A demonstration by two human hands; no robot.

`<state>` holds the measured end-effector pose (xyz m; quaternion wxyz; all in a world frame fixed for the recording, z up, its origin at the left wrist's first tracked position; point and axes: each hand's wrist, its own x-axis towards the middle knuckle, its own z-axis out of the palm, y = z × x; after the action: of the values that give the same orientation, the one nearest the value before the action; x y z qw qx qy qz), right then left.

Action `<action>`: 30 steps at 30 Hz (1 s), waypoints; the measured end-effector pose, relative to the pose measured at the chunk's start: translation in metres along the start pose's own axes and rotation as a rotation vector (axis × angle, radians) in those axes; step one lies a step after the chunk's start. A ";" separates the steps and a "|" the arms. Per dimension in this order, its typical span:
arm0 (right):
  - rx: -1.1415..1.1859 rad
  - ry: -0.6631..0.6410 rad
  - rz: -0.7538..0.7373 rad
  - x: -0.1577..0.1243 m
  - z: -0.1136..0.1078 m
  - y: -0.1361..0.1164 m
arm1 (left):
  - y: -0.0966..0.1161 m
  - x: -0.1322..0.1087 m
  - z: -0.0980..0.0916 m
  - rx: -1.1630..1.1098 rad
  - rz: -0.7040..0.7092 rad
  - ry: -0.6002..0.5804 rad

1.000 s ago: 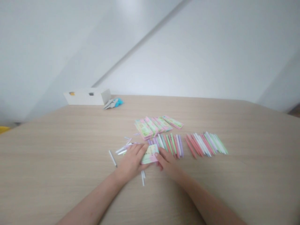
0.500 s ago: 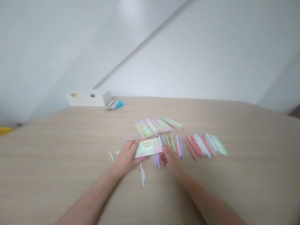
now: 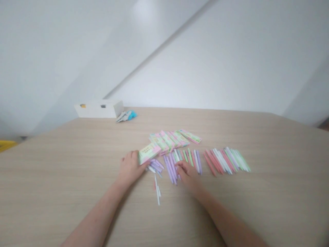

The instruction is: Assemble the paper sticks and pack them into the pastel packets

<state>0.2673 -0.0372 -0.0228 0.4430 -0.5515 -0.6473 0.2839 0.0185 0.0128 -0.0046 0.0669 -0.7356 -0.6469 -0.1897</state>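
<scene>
My left hand (image 3: 130,168) is closed on the left end of a small flat box (image 3: 149,153) in pastel green, yellow and pink with print on top. The box is tilted above a loose bunch of purple and white sticks (image 3: 156,165). My right hand (image 3: 189,172) rests by a row of thin pastel sticks, its fingertips curled together near the purple sticks (image 3: 170,168). Whether a stick is between those fingers is hidden. Green, red, white and purple sticks (image 3: 191,157) lie just beyond this hand. More boxes (image 3: 169,140) of the same print overlap behind.
Another row of red, white, purple and green sticks (image 3: 226,160) lies to the right. A few white pieces (image 3: 157,190) are scattered nearer me. A white box (image 3: 97,110) and a crumpled grey and blue item (image 3: 127,116) stand at the table's back left.
My left hand has drawn the box left and tilted it, uncovering purple sticks beneath. My right hand has let go of the box's right end and is now over the sticks.
</scene>
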 end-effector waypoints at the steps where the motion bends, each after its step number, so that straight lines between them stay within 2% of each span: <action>1: -0.047 0.024 -0.032 0.001 0.000 0.001 | 0.000 0.000 0.000 0.012 -0.019 -0.003; 5: -0.219 0.110 -0.151 0.011 0.002 -0.006 | -0.004 0.002 0.001 0.043 -0.114 -0.005; 8: -0.436 0.091 -0.245 0.029 0.008 -0.018 | -0.009 0.004 0.000 0.060 -0.156 0.001; 10: -0.501 0.068 -0.263 0.044 0.015 -0.025 | -0.014 0.005 0.000 0.065 -0.180 0.010; 16: -0.645 0.053 -0.182 0.083 0.046 -0.034 | -0.032 0.011 0.007 0.073 -0.284 0.053; 21: -0.731 0.058 -0.102 0.095 0.068 -0.031 | -0.040 0.013 0.014 0.127 -0.283 0.074; 30: -0.744 0.063 -0.101 0.095 0.072 -0.032 | -0.040 0.009 0.018 0.154 -0.235 0.073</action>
<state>0.1888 0.0563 -0.0030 0.2456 -0.6504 -0.7187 -0.0099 -0.0159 0.0335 -0.0233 0.1240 -0.6402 -0.7382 -0.1725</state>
